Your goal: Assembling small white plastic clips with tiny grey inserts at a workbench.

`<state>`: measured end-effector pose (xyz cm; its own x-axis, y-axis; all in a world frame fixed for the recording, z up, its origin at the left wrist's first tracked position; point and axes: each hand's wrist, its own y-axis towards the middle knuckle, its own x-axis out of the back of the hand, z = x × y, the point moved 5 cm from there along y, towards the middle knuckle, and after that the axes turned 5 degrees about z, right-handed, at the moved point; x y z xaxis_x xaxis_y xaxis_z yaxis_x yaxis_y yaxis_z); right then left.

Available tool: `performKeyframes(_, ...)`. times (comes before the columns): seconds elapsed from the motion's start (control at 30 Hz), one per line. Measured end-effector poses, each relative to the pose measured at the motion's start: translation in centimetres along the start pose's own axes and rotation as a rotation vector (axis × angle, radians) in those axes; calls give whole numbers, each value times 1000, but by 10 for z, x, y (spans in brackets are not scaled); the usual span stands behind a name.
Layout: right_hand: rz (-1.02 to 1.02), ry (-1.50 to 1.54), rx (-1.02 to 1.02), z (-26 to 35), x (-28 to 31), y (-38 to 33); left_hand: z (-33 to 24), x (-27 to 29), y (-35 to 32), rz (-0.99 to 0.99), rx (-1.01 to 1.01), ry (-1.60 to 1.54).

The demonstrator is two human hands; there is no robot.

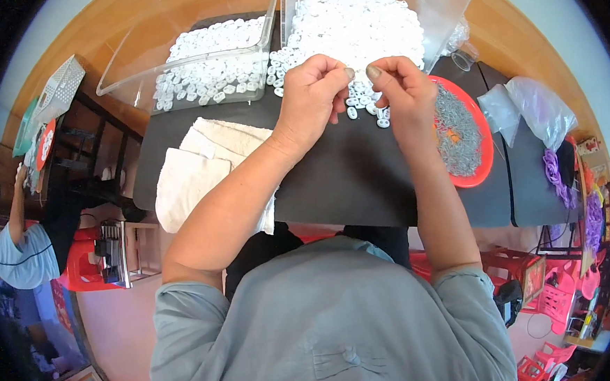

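Note:
My left hand [311, 96] and my right hand [405, 95] are raised over the dark table [346, 184], a short gap between them. Thumb and forefinger are pinched together on each. Whatever sits between the fingertips is too small to make out against the white behind. Just beyond them, a large heap of small white oval plastic pieces [354, 23] spills from a clear bin onto the table. A few loose white pieces [382, 123] lie beneath my fingers. Beside my right wrist is a red tray [485, 160] holding many thin grey metal parts [458, 129].
A second clear bin [261, 74] at the far left holds more white pieces. Folded cream cloths [189, 183] lie beside my left forearm. Plastic bags [541, 110] and a purple cord [557, 178] are at the right. Another person [26, 253] works at the far left.

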<state>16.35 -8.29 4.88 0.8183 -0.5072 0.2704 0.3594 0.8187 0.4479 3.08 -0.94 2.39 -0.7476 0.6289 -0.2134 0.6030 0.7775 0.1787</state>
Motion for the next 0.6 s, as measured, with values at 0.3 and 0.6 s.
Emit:
performKeyframes(0.3, 37, 322, -98, -3, 7, 5, -7, -2, 0, 4, -45, 59)
performKeyframes(0.6, 121, 411, -141, -1, 2, 5, -7, -1, -2, 16, -59, 116)
